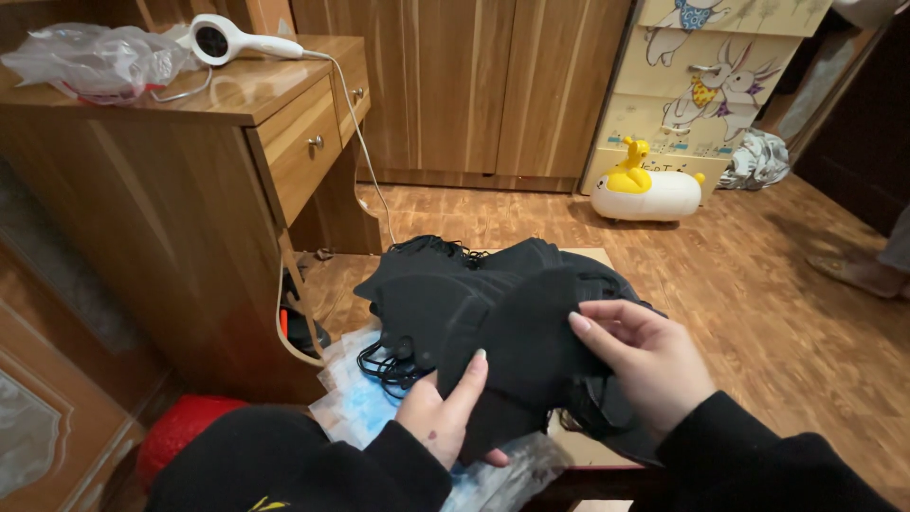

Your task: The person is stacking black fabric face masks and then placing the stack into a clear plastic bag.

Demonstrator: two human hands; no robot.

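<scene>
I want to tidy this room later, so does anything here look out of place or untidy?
The white hair dryer lies on the wooden dresser, cord trailing down its front. Crumpled cloth sits on the floor.

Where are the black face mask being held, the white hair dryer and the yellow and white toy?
Black fabric face mask (pixel 531 351), head view, middle of its front panel.
White hair dryer (pixel 220 40), head view, on its round head.
Yellow and white ride-on toy (pixel 649 194), head view, on its white body.
</scene>
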